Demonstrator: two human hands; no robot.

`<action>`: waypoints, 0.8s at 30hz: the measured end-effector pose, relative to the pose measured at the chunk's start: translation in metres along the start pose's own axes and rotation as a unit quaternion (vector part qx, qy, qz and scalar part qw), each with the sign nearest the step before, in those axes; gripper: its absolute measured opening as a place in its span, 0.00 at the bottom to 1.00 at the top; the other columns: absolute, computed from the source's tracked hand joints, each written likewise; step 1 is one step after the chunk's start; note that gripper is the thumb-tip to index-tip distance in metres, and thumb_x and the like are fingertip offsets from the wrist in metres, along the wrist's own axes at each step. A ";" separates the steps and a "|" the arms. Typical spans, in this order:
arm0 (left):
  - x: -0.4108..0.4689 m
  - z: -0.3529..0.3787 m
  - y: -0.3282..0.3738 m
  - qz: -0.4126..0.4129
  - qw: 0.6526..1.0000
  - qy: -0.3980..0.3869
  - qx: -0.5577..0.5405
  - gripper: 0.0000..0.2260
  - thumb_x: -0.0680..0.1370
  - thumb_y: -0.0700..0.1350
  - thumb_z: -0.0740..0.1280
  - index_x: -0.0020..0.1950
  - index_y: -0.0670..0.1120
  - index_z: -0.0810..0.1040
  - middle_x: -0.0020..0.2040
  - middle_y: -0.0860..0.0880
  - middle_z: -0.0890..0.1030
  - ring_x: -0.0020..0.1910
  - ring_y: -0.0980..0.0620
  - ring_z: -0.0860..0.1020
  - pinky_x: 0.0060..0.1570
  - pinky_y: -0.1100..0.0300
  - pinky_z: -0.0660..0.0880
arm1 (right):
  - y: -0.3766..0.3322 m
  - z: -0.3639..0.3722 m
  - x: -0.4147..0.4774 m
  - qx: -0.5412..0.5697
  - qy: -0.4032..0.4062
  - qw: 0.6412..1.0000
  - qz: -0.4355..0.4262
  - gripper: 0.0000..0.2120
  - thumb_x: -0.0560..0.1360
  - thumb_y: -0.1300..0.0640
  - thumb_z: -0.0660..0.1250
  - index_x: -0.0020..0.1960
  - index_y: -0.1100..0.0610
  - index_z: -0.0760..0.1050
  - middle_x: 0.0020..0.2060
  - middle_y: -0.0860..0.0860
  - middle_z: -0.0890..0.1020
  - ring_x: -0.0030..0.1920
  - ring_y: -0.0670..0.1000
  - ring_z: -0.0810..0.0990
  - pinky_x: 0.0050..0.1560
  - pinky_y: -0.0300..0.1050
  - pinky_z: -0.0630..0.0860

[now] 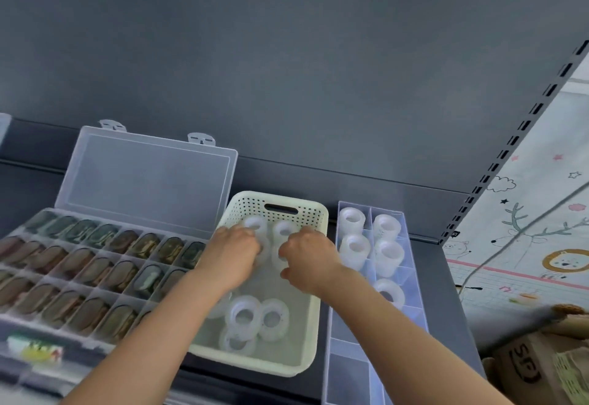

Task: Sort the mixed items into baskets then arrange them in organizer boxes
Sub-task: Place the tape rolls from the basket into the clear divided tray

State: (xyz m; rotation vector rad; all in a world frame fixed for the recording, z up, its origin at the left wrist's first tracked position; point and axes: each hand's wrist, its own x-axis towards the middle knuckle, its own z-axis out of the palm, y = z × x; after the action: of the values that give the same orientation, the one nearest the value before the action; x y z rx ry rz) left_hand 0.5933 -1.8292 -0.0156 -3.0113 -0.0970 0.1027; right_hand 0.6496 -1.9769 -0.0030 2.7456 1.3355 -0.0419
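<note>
Bright, soft, even light, no hard shadows. The play mat [526, 245] on my right is the brightest part, nearly washed out. The grey back panel [287, 54] reads flat and dull. White tape rolls [282, 307] in the basket [248, 205] blow out, edges hard to separate. My left hand [232, 248] and right hand [307, 259] are soft with motion blur; fingers unclear. Near corner of the left organizer box [63, 333] is smeared, cardboard box [535, 369] bottom right too. Wide-angle lens tilts the slotted upright [522, 127]. Mild sheen on the open lid [146, 175].
</note>
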 end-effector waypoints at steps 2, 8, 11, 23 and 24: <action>0.001 -0.001 0.001 0.002 1.000 0.006 0.001 0.08 0.73 0.37 0.61 0.43 0.47 0.78 0.49 0.49 0.77 0.53 0.46 0.73 0.48 0.56 0.64 | -0.004 0.004 0.005 -0.016 -0.007 1.000 0.010 0.10 0.76 0.55 0.64 0.55 0.57 0.77 0.54 0.55 0.77 0.58 0.57 0.72 0.52 0.48 0.70; 0.007 0.000 0.002 0.003 0.999 0.041 -0.010 0.09 0.75 0.40 0.63 0.36 0.49 0.70 0.43 0.49 0.75 0.44 0.46 0.74 0.43 0.57 0.62 | -0.008 0.008 0.014 0.005 0.003 0.999 0.041 0.09 0.76 0.61 0.64 0.55 0.58 0.78 0.52 0.54 0.78 0.55 0.55 0.76 0.44 0.46 0.70; 0.009 -0.001 0.000 -0.003 0.995 0.081 -0.050 0.07 0.78 0.42 0.62 0.41 0.47 0.77 0.42 0.50 0.73 0.47 0.46 0.75 0.42 0.57 0.62 | -0.006 0.006 0.013 0.056 0.037 0.996 0.066 0.04 0.76 0.61 0.63 0.50 0.60 0.73 0.45 0.54 0.77 0.52 0.56 0.76 0.40 0.45 0.68; -0.013 -0.061 0.064 0.059 0.927 0.220 -0.296 0.04 0.76 0.44 0.68 0.46 0.46 0.81 0.44 0.54 0.76 0.43 0.52 0.73 0.41 0.55 0.70 | 0.059 -0.032 -0.099 0.226 0.212 0.933 0.180 0.07 0.74 0.55 0.70 0.51 0.53 0.83 0.47 0.49 0.82 0.50 0.52 0.77 0.46 0.46 0.73; -0.013 -0.062 0.073 0.075 0.930 0.212 -0.292 0.04 0.77 0.44 0.67 0.46 0.46 0.81 0.44 0.53 0.76 0.43 0.52 0.72 0.40 0.56 0.69 | 0.064 -0.031 -0.108 0.226 0.205 0.935 0.183 0.07 0.74 0.55 0.70 0.51 0.53 0.83 0.47 0.49 0.82 0.50 0.52 0.78 0.47 0.46 0.74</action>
State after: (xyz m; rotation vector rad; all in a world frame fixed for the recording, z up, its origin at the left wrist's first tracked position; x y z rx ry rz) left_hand 0.5888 -1.9100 0.0375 -3.5317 0.1802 -0.6808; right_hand 0.6328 -2.0987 0.0388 3.5083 0.9387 0.3043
